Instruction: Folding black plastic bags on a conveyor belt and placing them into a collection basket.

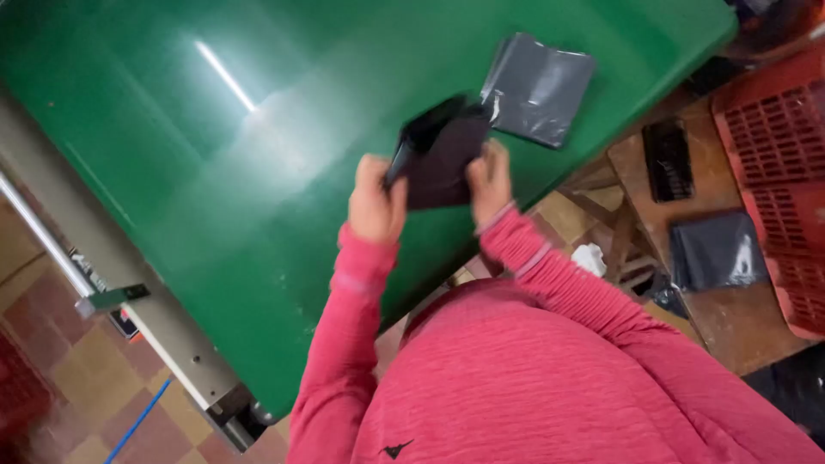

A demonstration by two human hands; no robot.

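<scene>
1. While the left hand (375,204) pinches the left edge of a dark folded item (440,156), its grip is pressed together on that edge.
2. That item hangs above the green bench (215,155), long axis tilted up to the right.
3. Its right edge sits in the right hand (490,179), fingers closed.
4. A grey plastic bag (537,86) lies just beyond, nearer the right hand.

A flat grey plastic mailer bag (537,88) lies on the green table; another (716,251) on the wooden bench.
</scene>
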